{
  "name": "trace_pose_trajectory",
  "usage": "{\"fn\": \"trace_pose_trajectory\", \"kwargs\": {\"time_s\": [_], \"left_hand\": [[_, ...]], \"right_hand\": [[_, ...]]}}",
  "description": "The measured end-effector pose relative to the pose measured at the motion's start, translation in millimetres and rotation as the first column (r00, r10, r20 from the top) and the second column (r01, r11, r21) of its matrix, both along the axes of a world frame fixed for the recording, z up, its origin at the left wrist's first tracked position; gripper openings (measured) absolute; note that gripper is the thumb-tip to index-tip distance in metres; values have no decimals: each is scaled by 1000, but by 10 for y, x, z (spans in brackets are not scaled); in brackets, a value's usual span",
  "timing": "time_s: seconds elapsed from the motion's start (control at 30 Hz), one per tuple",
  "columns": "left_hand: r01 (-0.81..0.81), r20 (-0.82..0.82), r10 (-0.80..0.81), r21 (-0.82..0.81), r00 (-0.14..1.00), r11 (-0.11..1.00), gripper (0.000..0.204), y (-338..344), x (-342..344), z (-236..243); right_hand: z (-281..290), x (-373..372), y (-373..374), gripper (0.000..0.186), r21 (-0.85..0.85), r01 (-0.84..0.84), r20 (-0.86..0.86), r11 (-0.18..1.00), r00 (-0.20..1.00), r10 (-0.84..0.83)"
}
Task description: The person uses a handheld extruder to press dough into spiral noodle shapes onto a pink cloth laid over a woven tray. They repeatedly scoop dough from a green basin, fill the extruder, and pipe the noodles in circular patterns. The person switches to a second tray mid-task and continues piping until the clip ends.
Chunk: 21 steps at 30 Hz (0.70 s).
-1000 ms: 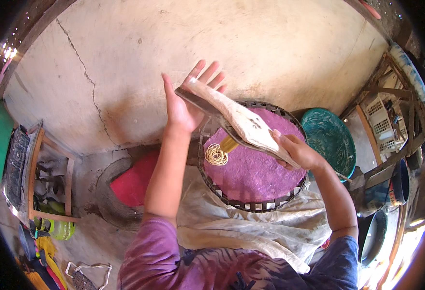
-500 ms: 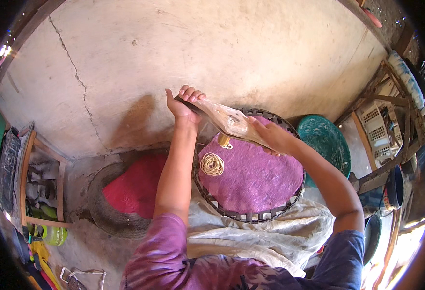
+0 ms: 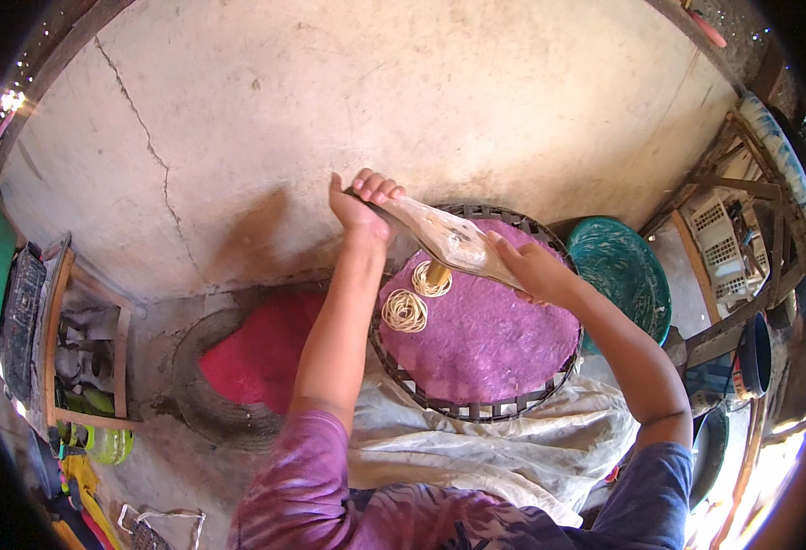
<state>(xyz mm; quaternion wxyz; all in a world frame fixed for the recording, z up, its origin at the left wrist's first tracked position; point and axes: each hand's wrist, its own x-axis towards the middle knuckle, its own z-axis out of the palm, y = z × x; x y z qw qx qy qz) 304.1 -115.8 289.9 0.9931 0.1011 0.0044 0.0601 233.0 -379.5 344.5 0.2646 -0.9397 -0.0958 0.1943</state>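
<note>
Between my hands is a long, flat hand press (image 3: 453,240), dark-edged with a pale, smeared top, tilted over a round woven tray (image 3: 463,411). My left hand (image 3: 364,203) has its fingers wrapped over the far-left end, thumb sticking up. At the other end, my right hand (image 3: 533,268) is closed round the press. A yellowish cylinder (image 3: 437,273) shows below its middle. Purple cloth (image 3: 495,339) lines the tray. On the cloth lie one coil of pale dough strands (image 3: 404,312) and a second coil (image 3: 426,285) right under the cylinder, which partly covers it.
A teal basin (image 3: 621,280) stands right of the tray. Pale sheeting (image 3: 504,449) lies on the near side. To the left is a round grey mat-like thing (image 3: 197,394) with red cloth (image 3: 256,362). A cracked wall (image 3: 403,101) rises behind; a wooden stand (image 3: 123,357) is far left.
Pale strands beneath the cylinder have become a fuller second coil. The press and both hands have shifted slightly, the left hand a little right and down. My grip on both ends stays.
</note>
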Motion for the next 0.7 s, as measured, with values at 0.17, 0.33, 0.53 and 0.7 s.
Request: {"fn": "trace_pose_trajectory", "kwargs": {"time_s": [0.17, 0.33, 0.53, 0.7], "left_hand": [[87, -71, -92, -75, 993, 993, 51, -280, 163, -256], [147, -90, -131, 204, 987, 968, 66, -249, 89, -236], [249, -303, -281, 945, 910, -213, 80, -298, -411, -336], [332, -393, -336, 916, 856, -224, 78, -412, -412, -570]], "right_hand": [[-178, 39, -147, 86, -53, 156, 1, 986, 988, -156], [-324, 15, -278, 87, 92, 203, -8, 975, 979, -203], [-372, -50, -371, 83, 176, 246, -86, 953, 968, -234], [-474, -84, -371, 79, 222, 210, -49, 952, 978, -205]]}}
